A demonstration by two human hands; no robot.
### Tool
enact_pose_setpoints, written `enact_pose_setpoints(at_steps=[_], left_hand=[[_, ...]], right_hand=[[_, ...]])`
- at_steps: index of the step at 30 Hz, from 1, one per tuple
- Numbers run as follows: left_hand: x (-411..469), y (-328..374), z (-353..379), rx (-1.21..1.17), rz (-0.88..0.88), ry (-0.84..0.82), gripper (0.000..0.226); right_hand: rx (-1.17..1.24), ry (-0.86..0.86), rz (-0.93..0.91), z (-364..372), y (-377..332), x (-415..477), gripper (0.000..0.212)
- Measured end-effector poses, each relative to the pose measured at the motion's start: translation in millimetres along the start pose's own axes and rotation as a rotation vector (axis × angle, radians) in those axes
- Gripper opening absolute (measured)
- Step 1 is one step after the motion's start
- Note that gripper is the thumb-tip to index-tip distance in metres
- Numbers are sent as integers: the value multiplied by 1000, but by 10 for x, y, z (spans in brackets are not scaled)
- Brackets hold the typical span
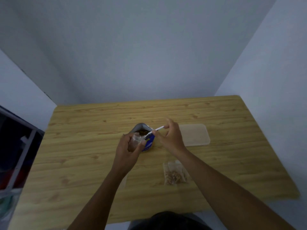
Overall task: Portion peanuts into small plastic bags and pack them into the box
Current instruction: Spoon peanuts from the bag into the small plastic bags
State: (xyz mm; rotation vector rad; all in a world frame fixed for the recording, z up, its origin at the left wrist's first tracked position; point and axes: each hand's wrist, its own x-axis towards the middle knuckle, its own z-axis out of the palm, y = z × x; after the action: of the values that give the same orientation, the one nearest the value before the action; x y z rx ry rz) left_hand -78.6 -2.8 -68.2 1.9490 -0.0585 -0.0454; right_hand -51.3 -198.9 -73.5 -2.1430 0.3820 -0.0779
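Observation:
An open blue peanut pouch (148, 143) stands upright at the table's middle, nuts visible in its silver mouth. My left hand (127, 151) grips a small clear plastic bag (137, 140) held open just in front of the pouch. My right hand (172, 138) pinches a white plastic spoon (157, 129) whose bowl dips into the pouch's mouth. A pale translucent box (195, 135) lies flat to the right, behind my right hand. Filled small bags of peanuts (175, 174) lie on the table near my right forearm.
The wooden table (83, 146) fills the corner between pale walls. More flat clear bags (123, 180) peek out under my left forearm. A dark shelf unit with a white frame (15, 155) stands off the table's left edge.

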Motion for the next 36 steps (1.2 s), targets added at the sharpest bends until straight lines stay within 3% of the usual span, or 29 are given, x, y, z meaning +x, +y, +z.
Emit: enact_pose_setpoints(at_steps=[2, 5, 7, 11, 13, 19, 25, 28, 31, 36], left_hand=[[-134, 22, 63, -151, 9, -60, 42], [-271, 17, 202, -266, -60, -97, 44], [-331, -51, 335, -231, -140, -88, 31], [-406, -219, 544, -131, -236, -47, 19], [-425, -317, 611, -76, -273, -15, 14], [-461, -527, 724, 5, -358, 35, 9], [-586, -734, 816, 116, -447, -81, 15], [-617, -746, 839, 252, -423, -154, 14], [-614, -719, 765, 296, -405, -209, 22], [-563, -890, 397, 343, -370, -33, 29]], right_hand=[[97, 107, 28, -36, 72, -91, 73], [219, 104, 149, -102, 214, -262, 40], [320, -31, 250, -134, 328, -368, 12], [523, -364, 439, -125, 514, -575, 21], [438, -422, 398, -75, 583, -672, 13], [233, -329, 353, 103, 795, -707, 9], [-61, -300, 300, 225, 1003, -813, 18], [-116, -232, 263, 270, 1048, -869, 8], [-141, -177, 209, 266, 1052, -890, 13], [-167, -218, 109, 234, 973, -901, 14]])
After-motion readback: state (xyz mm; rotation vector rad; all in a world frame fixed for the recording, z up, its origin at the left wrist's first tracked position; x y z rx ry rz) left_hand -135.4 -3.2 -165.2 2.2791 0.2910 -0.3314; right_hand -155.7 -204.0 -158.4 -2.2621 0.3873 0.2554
